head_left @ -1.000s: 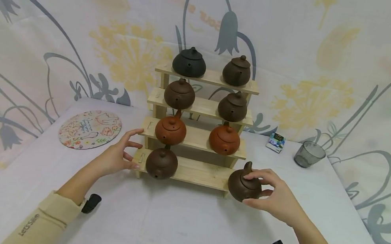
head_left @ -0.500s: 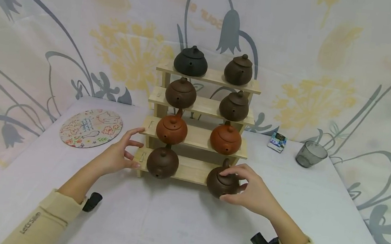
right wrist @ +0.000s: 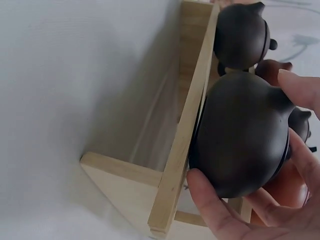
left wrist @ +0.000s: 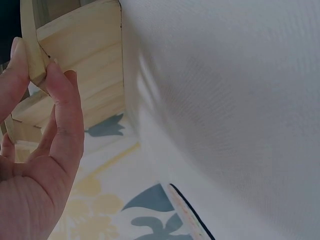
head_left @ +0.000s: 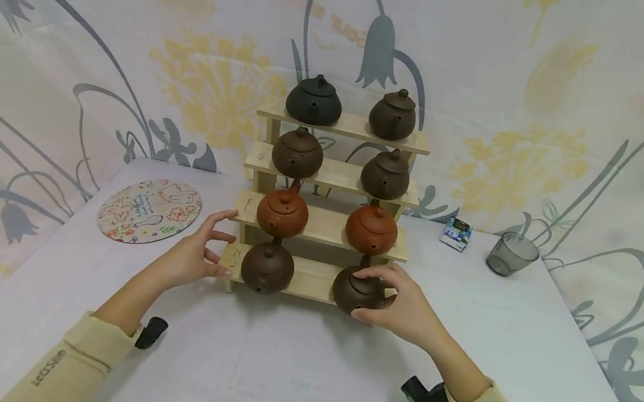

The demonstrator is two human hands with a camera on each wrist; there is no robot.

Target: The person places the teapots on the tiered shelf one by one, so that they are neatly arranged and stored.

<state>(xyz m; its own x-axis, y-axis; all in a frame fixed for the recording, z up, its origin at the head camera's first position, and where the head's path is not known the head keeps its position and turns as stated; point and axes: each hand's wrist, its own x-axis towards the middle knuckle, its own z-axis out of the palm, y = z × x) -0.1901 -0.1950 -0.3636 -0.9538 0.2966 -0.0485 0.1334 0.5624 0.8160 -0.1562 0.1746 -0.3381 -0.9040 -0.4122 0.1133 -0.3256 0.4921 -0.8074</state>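
My right hand (head_left: pixel 405 308) grips a dark brown teapot (head_left: pixel 350 290) at the right end of the lowest step of a wooden stepped stand (head_left: pixel 314 279). In the right wrist view the round teapot (right wrist: pixel 240 135) lies against the board, fingers and thumb spread around its body. On the stand's left side, my left hand (head_left: pixel 189 256) pinches the end of the lowest board (left wrist: pixel 34 55), as the left wrist view shows. Close to that hand sits another dark brown teapot (head_left: pixel 268 269). Two reddish-brown teapots (head_left: pixel 283 213) stand one step higher.
Higher steps carry brown teapots (head_left: pixel 297 152) and a black teapot (head_left: pixel 314 100). A round floral mat (head_left: pixel 150 212) lies on the left. Rightward are a small printed box (head_left: pixel 457 233) and a grey see-through cup (head_left: pixel 512 254). Patterned cloth (head_left: pixel 488 81) hangs behind.
My right hand has carried the brown teapot leftward, from beside the stand to the right end of its lowest step. My left hand has stayed at the stand's left side.
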